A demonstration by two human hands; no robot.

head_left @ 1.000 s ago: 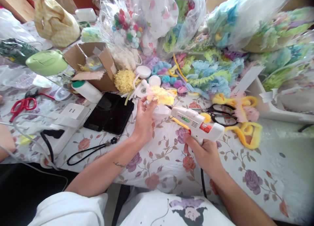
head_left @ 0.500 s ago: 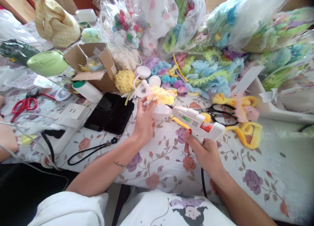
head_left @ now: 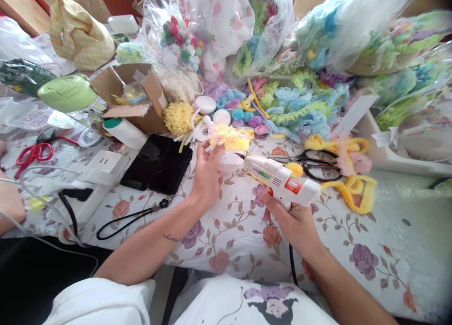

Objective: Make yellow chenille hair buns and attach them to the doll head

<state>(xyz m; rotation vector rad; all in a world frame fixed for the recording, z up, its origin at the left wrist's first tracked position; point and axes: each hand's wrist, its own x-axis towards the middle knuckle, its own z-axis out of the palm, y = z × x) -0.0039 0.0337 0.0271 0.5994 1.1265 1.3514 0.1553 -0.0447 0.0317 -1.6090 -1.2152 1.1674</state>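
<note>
My left hand (head_left: 208, 174) is closed, thumb and fingers pinching a fluffy yellow-and-pink decoration (head_left: 231, 137). Just beneath that lies a clear plastic piece (head_left: 231, 162), partly hidden by my fingers and blurry in outline. In my right hand (head_left: 294, 221) is a white hot glue gun (head_left: 275, 176), gripped by its handle with a finger at the red trigger. Its dark nozzle points left, close to the clear plastic piece; whether they touch I cannot tell. Behind the gun lie black-handled scissors (head_left: 319, 165) and a small yellow pompom (head_left: 294, 169).
Two black phones (head_left: 157, 165) lie left of my hands, beside a white power strip (head_left: 79, 202) with cables. Further left are red-handled pliers (head_left: 35, 154) and another person's arm (head_left: 12, 198). A cardboard box (head_left: 130, 99), yellow strips (head_left: 360, 193) and colourful ruffled trims (head_left: 303, 99) surround the work.
The glue gun has shifted slightly left and down, its nozzle now nearer the clear plastic piece. My left hand stays almost in place with the fluffy decoration.
</note>
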